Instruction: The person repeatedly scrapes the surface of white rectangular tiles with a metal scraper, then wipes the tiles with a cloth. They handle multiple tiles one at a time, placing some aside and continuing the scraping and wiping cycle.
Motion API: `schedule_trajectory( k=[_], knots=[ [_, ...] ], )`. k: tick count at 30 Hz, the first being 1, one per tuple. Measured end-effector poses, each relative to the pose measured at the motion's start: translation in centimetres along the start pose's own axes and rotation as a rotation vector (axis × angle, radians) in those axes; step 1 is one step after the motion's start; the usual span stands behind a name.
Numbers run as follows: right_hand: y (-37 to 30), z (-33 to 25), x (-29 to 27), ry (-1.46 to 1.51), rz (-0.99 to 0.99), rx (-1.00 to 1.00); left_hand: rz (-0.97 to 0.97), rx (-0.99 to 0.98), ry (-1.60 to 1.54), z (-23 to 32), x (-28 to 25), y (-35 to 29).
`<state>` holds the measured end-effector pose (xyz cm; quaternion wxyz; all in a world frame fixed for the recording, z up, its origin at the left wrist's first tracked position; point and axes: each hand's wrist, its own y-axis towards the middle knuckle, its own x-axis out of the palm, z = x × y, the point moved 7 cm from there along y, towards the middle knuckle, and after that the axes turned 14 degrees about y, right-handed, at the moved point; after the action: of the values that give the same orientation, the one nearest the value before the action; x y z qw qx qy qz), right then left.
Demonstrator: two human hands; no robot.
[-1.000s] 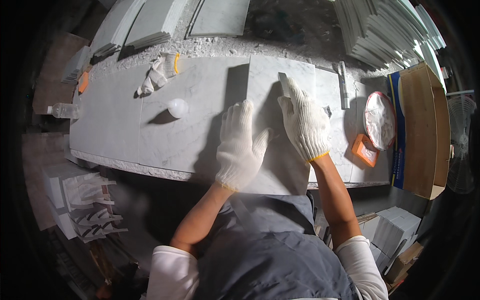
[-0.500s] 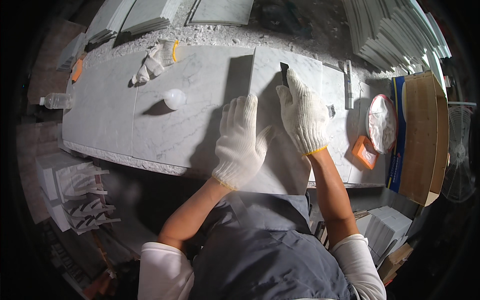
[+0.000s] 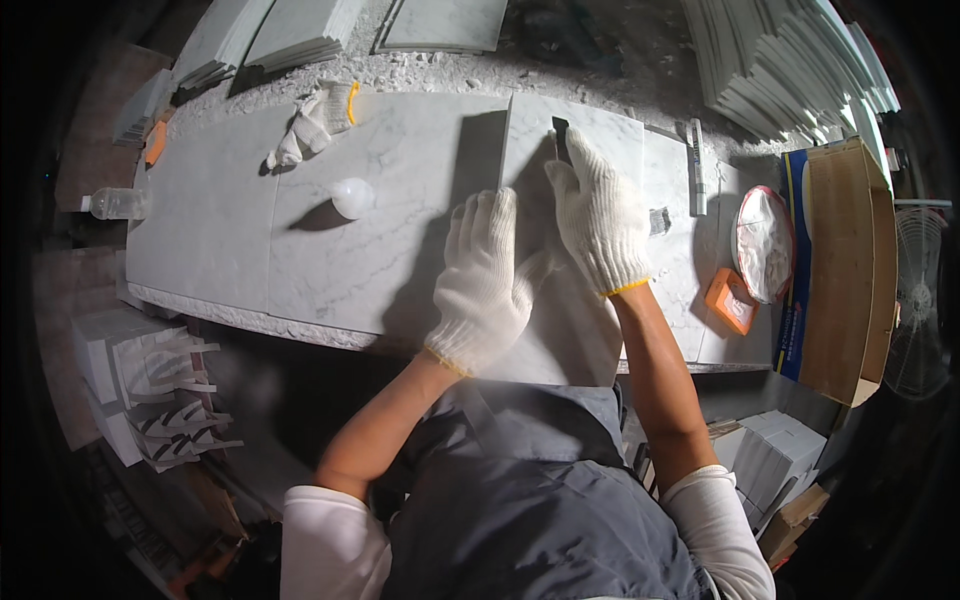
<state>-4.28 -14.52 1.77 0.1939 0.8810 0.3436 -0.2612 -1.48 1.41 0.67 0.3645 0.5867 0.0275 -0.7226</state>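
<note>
A grey-veined white marble tile point(image 3: 615, 125) lies in front of me, raised above the slabs around it. Across its left edge rests my left hand point(image 3: 482, 285) in a white knitted glove, palm down, thumb spread from the fingers. My right hand point(image 3: 603, 220), gloved the same way, is closed on a small scraper with a dark flat blade point(image 3: 560, 126). The blade sticks out past the fingertips over the far part of the tile; the glove hides the handle. Just right of that hand, a small grey patch point(image 3: 659, 221) shows on the neighbouring slab.
Left on the bench are a spare glove point(image 3: 312, 125), a white rounded object point(image 3: 352, 198) and a clear bottle point(image 3: 115, 203). At right stand a marker point(image 3: 697, 170), an orange box point(image 3: 731, 302), a red-rimmed bowl point(image 3: 765, 245) and a cardboard carton point(image 3: 840, 270). Stacked tiles point(image 3: 790, 70) rise behind.
My right hand has shifted slightly left and away from me, and the scraper blade has turned a little. My left hand stays nearly in place on the tile.
</note>
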Motion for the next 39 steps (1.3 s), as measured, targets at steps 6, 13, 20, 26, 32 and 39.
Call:
schedule_trajectory(
  k=[6,13,20,26,32,39],
  knots=[
    [-1.3,0.2,-0.2,-0.052,-0.069,0.133,-0.034,-0.02,-0.029,-0.3,0.6,-0.4],
    [-0.5,-0.1,0.2,-0.042,-0.036,0.008,-0.024,-0.028,-0.028,-0.4,0.8,-0.5],
    [-1.3,0.1,-0.9,-0.116,-0.086,0.185,-0.032,-0.034,-0.017,-0.6,1.1,-0.7],
    [0.5,-1.3,1.5,-0.033,-0.057,0.071,-0.027,-0.068,-0.043,-0.4,0.8,-0.3],
    [-0.7,0.6,-0.6,0.108,-0.035,0.116,-0.06,-0.106,-0.06,-0.8,0.7,-0.5],
    [1.8,-1.2,2.3,-0.041,-0.075,0.046,-0.102,-0.061,0.029,-0.5,0.7,-0.1]
  ],
)
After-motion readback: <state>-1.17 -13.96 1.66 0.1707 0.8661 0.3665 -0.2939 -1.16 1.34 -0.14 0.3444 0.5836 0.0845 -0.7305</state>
